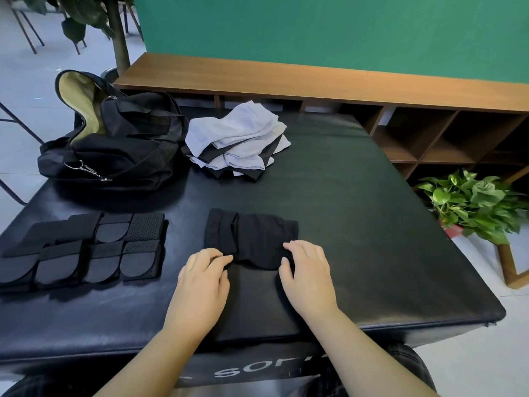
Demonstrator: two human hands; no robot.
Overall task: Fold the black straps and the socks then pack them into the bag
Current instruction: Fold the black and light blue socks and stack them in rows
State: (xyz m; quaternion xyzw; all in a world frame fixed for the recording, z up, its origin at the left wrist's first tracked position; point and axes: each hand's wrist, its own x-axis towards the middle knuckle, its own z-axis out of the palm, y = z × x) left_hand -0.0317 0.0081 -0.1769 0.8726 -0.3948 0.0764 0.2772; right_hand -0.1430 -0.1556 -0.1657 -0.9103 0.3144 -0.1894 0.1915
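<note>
Left hand (201, 275) and right hand (307, 270) each pinch the near edge of the black sock (252, 239). Folded black straps (83, 250) lie left of the left hand; the bag (114, 150) sits beyond them.

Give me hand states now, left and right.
Left hand: pinching the near edge of the black sock.
Right hand: fingers curled on the same sock's near edge.

One head-worn view, looking forward and down.

The wide-angle camera sits above the person's forearms, close over the near edge of the black padded table (357, 196), facing across it toward the green wall (329, 35) and wooden shelf (315, 81). Edges bow outward; floor shows at both sides. No second view shares the scene.
</note>
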